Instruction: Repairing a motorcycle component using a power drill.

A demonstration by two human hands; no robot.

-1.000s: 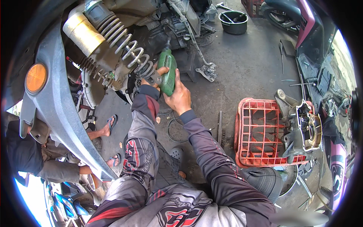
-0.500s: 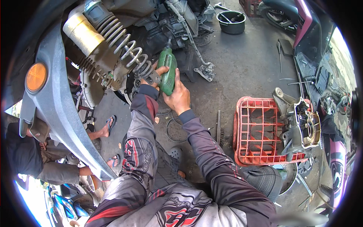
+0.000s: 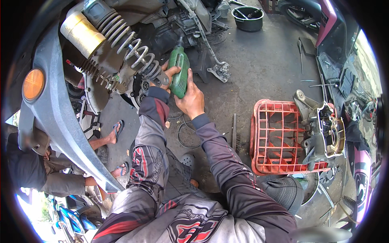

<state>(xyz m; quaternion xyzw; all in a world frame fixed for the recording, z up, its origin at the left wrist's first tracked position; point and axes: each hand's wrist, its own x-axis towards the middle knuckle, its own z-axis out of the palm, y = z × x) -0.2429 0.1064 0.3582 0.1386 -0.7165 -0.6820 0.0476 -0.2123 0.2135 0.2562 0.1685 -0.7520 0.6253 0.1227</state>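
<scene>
Both my hands are closed around a green power drill point(image 3: 179, 72), which points away from me. Its dark chuck end reaches the greasy engine block point(image 3: 172, 32) under the motorcycle's rear; whether the tip touches is too small to tell. My left hand point(image 3: 167, 77) wraps the drill's left side, its thumb across the top, partly hidden behind the shock absorber's lower end. My right hand point(image 3: 192, 99) grips the rear and right side, index finger stretched along the casing. Close by on the left runs the coil-spring shock absorber point(image 3: 135, 52) with its gold canister point(image 3: 83, 34).
A red plastic crate point(image 3: 279, 137) at right carries a metal engine case point(image 3: 330, 131). A black pot point(image 3: 248, 19) with tools stands far off. A wire brush point(image 3: 235, 133) and a cable point(image 3: 182, 137) lie on the floor. Someone in sandals point(image 3: 118, 129) sits at left beyond the grey fender point(image 3: 73, 117).
The view has shifted slightly, so the shock absorber and fender sit a little further left. My hands keep the same grip on the drill.
</scene>
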